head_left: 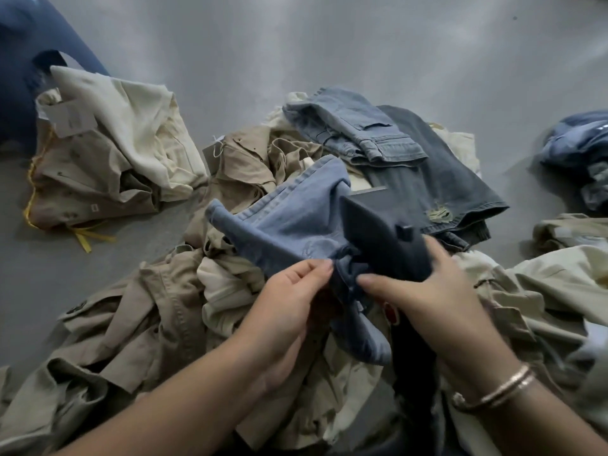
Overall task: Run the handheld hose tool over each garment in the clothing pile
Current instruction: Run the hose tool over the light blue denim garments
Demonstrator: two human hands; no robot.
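A blue garment [289,218] is lifted above the clothing pile [158,324] of khaki and cream clothes. My left hand [289,301] pinches a bunched part of the blue cloth between thumb and fingers. My right hand [427,297] grips the dark handheld hose tool [378,232], whose flat wide nozzle lies against the blue garment. The dark hose [411,366] runs down from the tool between my forearms. Bracelets sit on my right wrist.
Folded blue and grey jeans [411,153] lie behind the tool. A separate khaki and cream heap [108,149] with a yellow cord sits at the left on the grey floor [296,44]. More denim [579,153] lies at the right edge; dark blue cloth at top left.
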